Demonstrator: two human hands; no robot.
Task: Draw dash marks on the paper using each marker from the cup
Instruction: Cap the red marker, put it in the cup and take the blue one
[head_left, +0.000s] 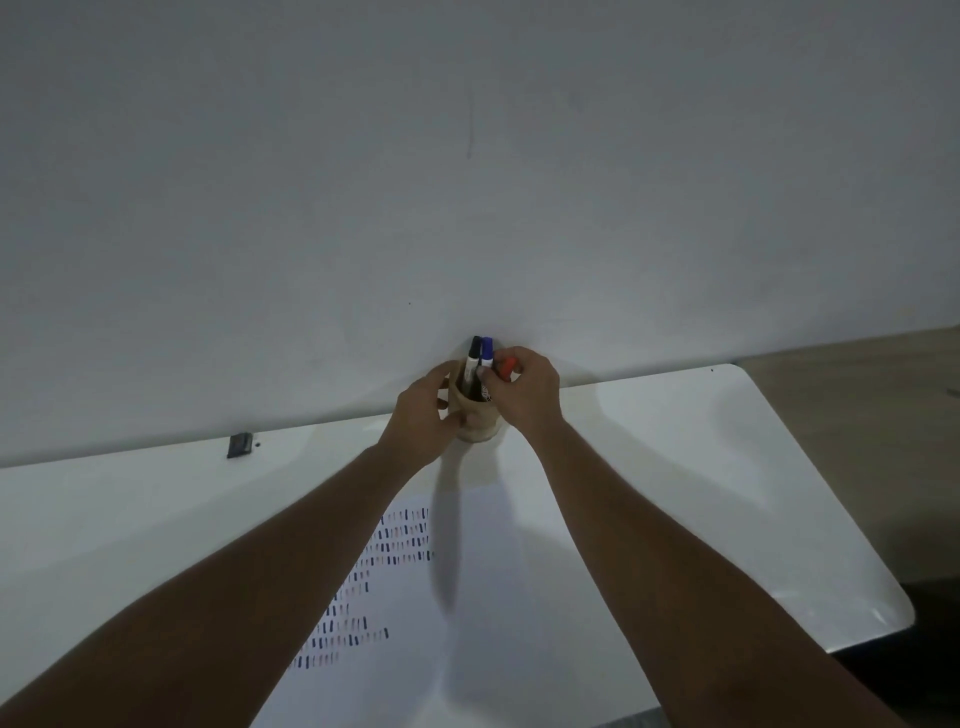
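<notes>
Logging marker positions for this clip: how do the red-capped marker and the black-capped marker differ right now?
The red-capped marker is tilted and gripped by the right hand; the black-capped marker stands nearly upright, untouched. The red cap sits lower, the black higher. Both are at the cup, which the left hand steadies.

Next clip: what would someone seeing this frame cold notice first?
Two bare forearms reach to a tan cup at the table's far edge by the wall: the left hand steadies the cup while the right hand grips a red-capped marker. Black and blue markers stand in the cup. Nearer, the paper carries rows of dark and pale dashes on its left side.
</notes>
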